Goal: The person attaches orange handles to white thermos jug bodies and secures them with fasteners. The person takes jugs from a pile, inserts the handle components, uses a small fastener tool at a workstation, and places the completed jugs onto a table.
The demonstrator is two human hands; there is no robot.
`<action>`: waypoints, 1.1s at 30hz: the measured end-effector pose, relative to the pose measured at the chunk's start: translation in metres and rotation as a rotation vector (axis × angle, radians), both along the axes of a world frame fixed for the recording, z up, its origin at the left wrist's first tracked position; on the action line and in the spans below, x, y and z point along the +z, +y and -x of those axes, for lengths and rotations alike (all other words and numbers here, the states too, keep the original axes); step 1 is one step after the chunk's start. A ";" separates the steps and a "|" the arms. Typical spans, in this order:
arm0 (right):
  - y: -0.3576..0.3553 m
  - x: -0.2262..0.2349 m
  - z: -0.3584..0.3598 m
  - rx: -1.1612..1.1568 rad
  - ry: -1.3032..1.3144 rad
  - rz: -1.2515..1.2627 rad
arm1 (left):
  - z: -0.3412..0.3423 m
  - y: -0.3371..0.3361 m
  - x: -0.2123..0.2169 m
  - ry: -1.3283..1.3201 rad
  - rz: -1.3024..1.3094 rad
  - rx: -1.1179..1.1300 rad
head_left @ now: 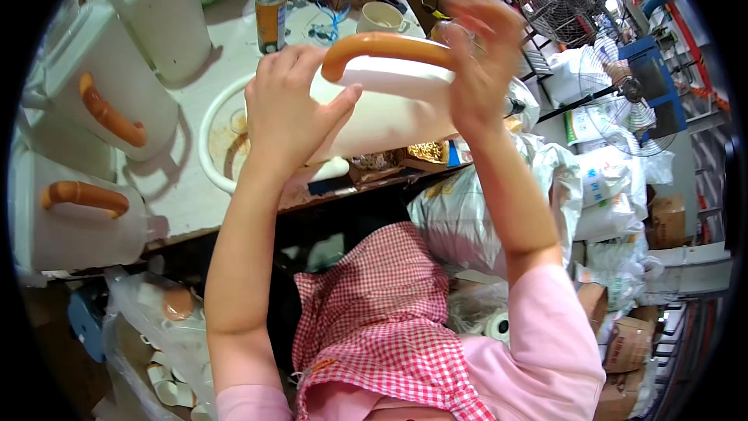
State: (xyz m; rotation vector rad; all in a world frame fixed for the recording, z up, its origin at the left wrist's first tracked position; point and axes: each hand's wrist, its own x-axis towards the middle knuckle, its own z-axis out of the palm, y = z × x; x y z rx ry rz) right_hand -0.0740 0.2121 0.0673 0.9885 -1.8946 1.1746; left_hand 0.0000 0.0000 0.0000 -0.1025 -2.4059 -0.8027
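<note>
A white jug [389,113] lies on its side in front of me, with its orange-brown curved handle [389,45] turned upward. My left hand [284,105] grips the jug's left end, its thumb stretched along the wall. At the right end my right hand [483,82] is beside the handle's end. Its raised fingers are smeared by motion, so their hold cannot be made out. Under the left hand and the jug shows a round white rim [206,140] with a stained surface inside it.
Similar white jugs with brown handles [109,113] stand on the left of the table [187,203]. A spray can [271,19] and white cups [380,17] stand at the back. Silvery sacks [499,203] are at the right, near fans [623,90]. A plastic-lined box [148,327] holds cups below.
</note>
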 end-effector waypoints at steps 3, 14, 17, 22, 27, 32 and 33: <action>0.101 -0.057 -0.009 -0.495 -0.301 0.215 | -0.007 0.028 0.014 0.069 0.157 0.047; 0.107 -0.099 0.000 0.148 -0.832 0.800 | 0.044 0.073 0.035 0.091 -0.344 0.122; 0.115 -0.096 -0.005 -0.058 -0.613 0.694 | 0.050 0.052 0.044 -0.021 -0.396 -0.004; 0.154 -0.124 -0.036 -0.083 -0.773 0.493 | 0.011 0.006 0.084 -0.139 -0.391 0.279; 0.131 -0.145 -0.028 -0.257 -0.659 -0.298 | -0.082 -0.072 0.064 -0.050 -0.624 0.391; 0.105 -0.151 -0.009 -0.382 -0.709 -0.735 | -0.189 -0.109 0.041 0.017 -0.818 0.419; 0.101 -0.152 -0.006 -0.375 -0.757 -0.776 | -0.201 -0.113 0.035 0.018 -0.830 0.444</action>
